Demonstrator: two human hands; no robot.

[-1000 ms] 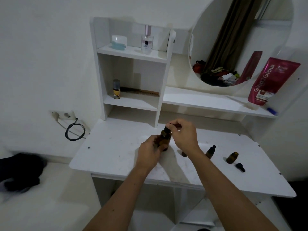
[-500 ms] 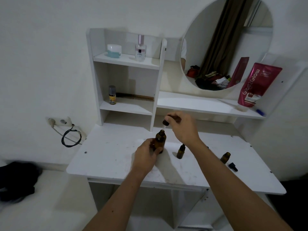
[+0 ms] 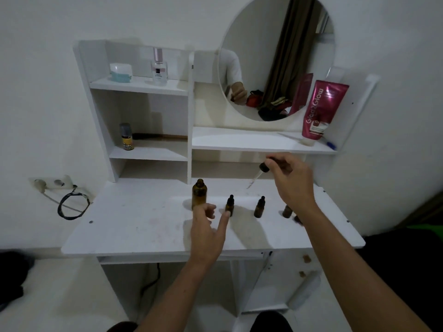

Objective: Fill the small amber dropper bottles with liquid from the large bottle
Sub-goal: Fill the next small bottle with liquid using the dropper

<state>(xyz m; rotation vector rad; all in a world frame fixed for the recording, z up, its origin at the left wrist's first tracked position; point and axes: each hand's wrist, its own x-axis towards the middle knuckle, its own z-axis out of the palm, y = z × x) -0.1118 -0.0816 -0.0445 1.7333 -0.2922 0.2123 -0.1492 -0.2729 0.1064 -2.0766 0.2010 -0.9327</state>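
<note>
The large amber bottle (image 3: 199, 193) stands uncapped on the white table (image 3: 134, 226). To its right stand two small capped amber dropper bottles (image 3: 230, 205) (image 3: 259, 207). A third small bottle (image 3: 287, 210) stands uncapped further right, partly behind my right forearm. My right hand (image 3: 291, 178) pinches the black dropper cap (image 3: 264, 167) in the air above them, its glass pipette pointing down and left. My left hand (image 3: 208, 226) hovers over the table with relaxed fingers, holding nothing. Its index finger touches or nearly touches the first small bottle.
Behind the table a shelf unit holds a small can (image 3: 126, 136), a jar (image 3: 121, 72) and a perfume bottle (image 3: 159, 68). A pink tube (image 3: 320, 111) leans beside the round mirror (image 3: 275, 56). A wall socket with a looped cable (image 3: 69, 204) is at the left.
My left hand has let go of the large bottle and moved right toward the first small bottle. My right hand has carried the dropper up and to the right.
</note>
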